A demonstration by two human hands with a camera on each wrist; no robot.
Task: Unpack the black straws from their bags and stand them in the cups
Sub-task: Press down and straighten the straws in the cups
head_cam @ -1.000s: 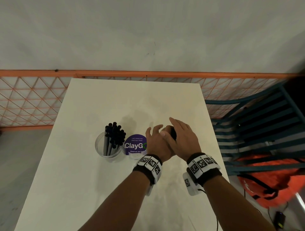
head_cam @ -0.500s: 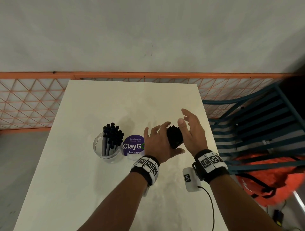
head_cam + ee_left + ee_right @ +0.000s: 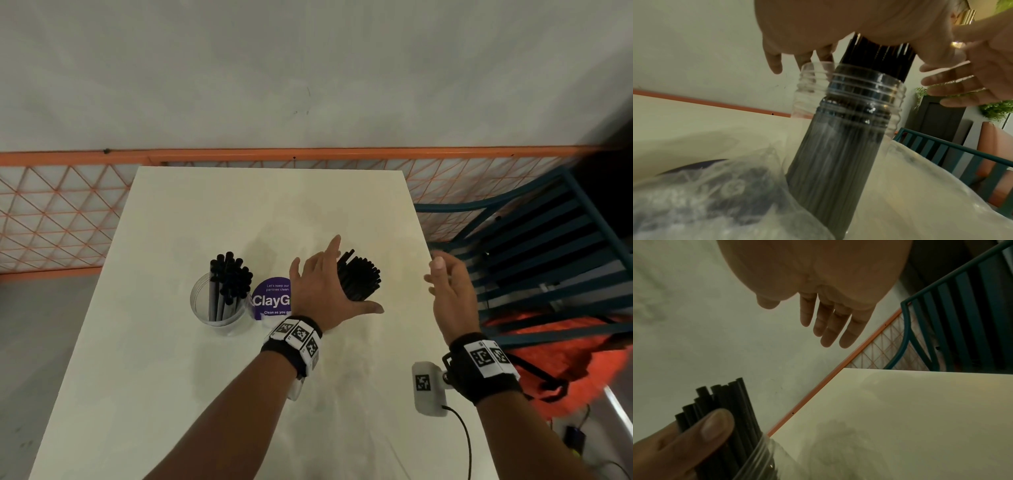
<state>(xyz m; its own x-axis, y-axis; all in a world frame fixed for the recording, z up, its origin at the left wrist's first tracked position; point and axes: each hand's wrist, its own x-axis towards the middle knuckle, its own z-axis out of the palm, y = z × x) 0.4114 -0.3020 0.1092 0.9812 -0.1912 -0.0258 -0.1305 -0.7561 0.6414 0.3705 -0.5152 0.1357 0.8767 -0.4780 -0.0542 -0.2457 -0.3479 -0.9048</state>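
Observation:
A bundle of black straws (image 3: 359, 279) stands in a clear cup (image 3: 851, 116) right of the table's middle. My left hand (image 3: 322, 284) rests against the bundle's left side with fingers spread and straight. Its thumb (image 3: 713, 425) presses on the straws (image 3: 729, 400) near their tops. My right hand (image 3: 448, 287) hovers apart to the right, fingers straight (image 3: 830, 324), holding nothing. A second clear cup (image 3: 219, 308) at the left holds more black straws (image 3: 229, 277). A clear plastic bag (image 3: 715, 199) with a purple label (image 3: 272, 299) lies between the two cups.
The white table (image 3: 260, 212) has bare surface behind and in front of the cups. A teal slatted chair (image 3: 534, 246) stands close off the right edge, with an orange bag (image 3: 561, 363) beneath it. An orange mesh fence (image 3: 51, 212) runs behind the table.
My right hand has drawn away to the right from the straw bundle. The left hand stays against the straws, its fingers spread wider.

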